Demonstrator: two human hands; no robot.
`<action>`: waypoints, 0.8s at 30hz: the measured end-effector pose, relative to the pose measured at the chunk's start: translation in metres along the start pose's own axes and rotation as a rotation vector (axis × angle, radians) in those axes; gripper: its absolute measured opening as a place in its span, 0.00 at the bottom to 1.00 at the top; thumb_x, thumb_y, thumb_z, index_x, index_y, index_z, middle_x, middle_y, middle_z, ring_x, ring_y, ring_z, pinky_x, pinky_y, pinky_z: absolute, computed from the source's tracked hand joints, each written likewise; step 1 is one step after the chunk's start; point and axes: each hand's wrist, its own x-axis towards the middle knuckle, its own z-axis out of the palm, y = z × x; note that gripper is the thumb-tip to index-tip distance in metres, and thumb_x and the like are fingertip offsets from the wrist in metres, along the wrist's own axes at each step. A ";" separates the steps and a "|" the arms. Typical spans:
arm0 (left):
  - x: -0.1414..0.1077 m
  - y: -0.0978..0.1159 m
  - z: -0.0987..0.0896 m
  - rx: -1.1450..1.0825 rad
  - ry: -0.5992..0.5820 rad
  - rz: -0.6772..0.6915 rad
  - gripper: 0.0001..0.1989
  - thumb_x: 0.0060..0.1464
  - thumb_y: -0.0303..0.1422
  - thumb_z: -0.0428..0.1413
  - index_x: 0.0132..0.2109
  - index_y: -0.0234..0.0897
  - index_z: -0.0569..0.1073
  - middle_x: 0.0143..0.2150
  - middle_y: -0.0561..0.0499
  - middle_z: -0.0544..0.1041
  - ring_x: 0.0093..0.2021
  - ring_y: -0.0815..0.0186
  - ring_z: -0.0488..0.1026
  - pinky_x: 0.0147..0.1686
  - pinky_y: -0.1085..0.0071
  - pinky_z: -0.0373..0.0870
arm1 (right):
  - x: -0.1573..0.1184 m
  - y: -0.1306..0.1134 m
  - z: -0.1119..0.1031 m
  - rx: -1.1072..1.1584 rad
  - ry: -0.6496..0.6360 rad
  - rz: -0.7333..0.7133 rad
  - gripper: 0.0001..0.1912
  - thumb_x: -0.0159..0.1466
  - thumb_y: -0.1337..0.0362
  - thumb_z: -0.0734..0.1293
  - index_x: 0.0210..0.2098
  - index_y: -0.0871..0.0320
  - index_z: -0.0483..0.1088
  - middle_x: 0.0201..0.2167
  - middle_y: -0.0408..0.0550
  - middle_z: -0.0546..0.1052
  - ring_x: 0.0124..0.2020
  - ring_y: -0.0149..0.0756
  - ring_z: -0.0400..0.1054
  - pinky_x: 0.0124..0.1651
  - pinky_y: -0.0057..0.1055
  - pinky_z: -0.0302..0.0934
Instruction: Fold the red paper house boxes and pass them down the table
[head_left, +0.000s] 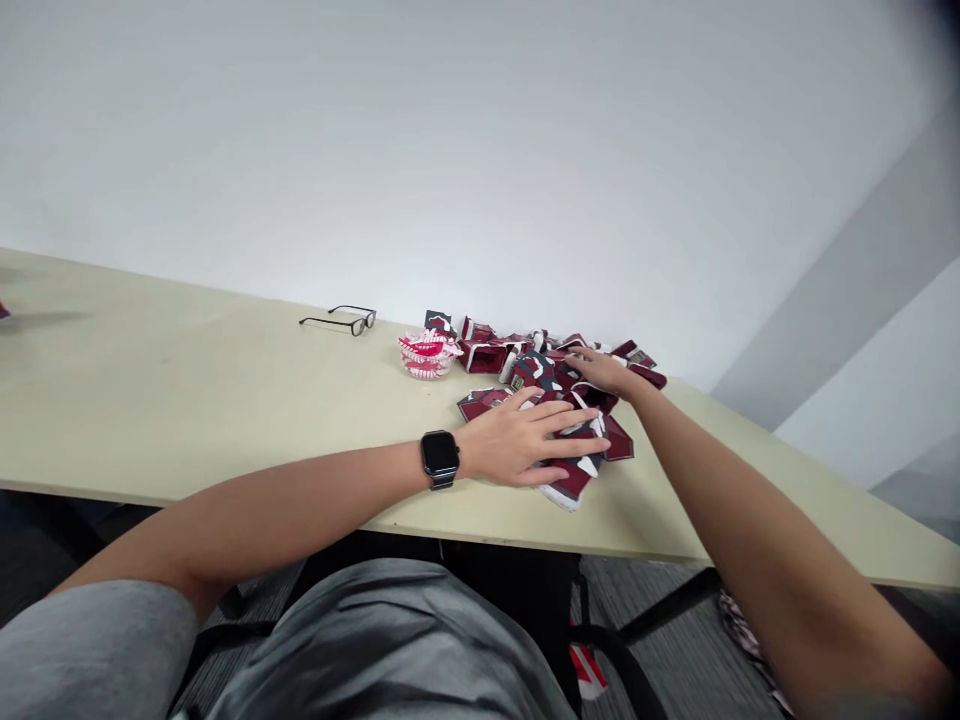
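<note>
A heap of dark red, grey and white folded pieces [536, 370], which look like small card boxes or sleeves, lies on the table by the wall. My left hand [525, 440], palm down with its fingers spread, rests over the near pieces, hiding part of them. Farther back, my right hand [600, 370] lies on the right side of the heap with its fingers stretched out. Just left of the heap is a small round red-and-white basket [427, 357], and it is near neither hand's fingers.
Black-framed glasses [362, 323] lie on the pale yellow table [225, 390], left of the basket. A white wall [450, 150] rises behind the table's back edge. Black chair parts [622, 665] show below the front edge. A dark red scrap [4, 311] shows at the far left.
</note>
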 end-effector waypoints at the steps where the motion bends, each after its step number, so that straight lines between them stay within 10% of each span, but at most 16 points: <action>1: 0.000 0.000 0.000 -0.001 0.001 -0.010 0.28 0.73 0.44 0.43 0.75 0.49 0.63 0.78 0.47 0.59 0.72 0.57 0.64 0.69 0.54 0.58 | 0.000 -0.001 0.002 0.003 -0.038 0.005 0.28 0.72 0.53 0.63 0.66 0.59 0.72 0.66 0.56 0.71 0.65 0.48 0.70 0.72 0.44 0.61; 8: 0.001 -0.002 0.004 0.008 0.011 -0.067 0.26 0.71 0.38 0.44 0.71 0.42 0.68 0.76 0.43 0.62 0.71 0.56 0.64 0.68 0.52 0.59 | -0.015 -0.006 -0.016 0.016 -0.133 -0.020 0.23 0.68 0.52 0.66 0.56 0.56 0.79 0.55 0.52 0.79 0.54 0.45 0.74 0.65 0.42 0.67; 18: 0.003 -0.001 -0.001 0.051 0.043 -0.152 0.22 0.71 0.42 0.46 0.60 0.36 0.75 0.70 0.42 0.70 0.69 0.52 0.65 0.69 0.50 0.58 | -0.044 -0.060 -0.008 0.470 0.105 -0.146 0.28 0.62 0.50 0.70 0.57 0.56 0.78 0.49 0.52 0.80 0.48 0.39 0.73 0.57 0.36 0.68; 24: 0.000 -0.005 0.004 -0.100 0.005 -0.448 0.33 0.69 0.52 0.50 0.69 0.33 0.66 0.70 0.37 0.69 0.67 0.51 0.66 0.69 0.48 0.57 | -0.056 -0.066 0.013 0.797 0.248 -0.137 0.23 0.59 0.52 0.70 0.50 0.58 0.78 0.49 0.50 0.80 0.44 0.34 0.73 0.51 0.33 0.70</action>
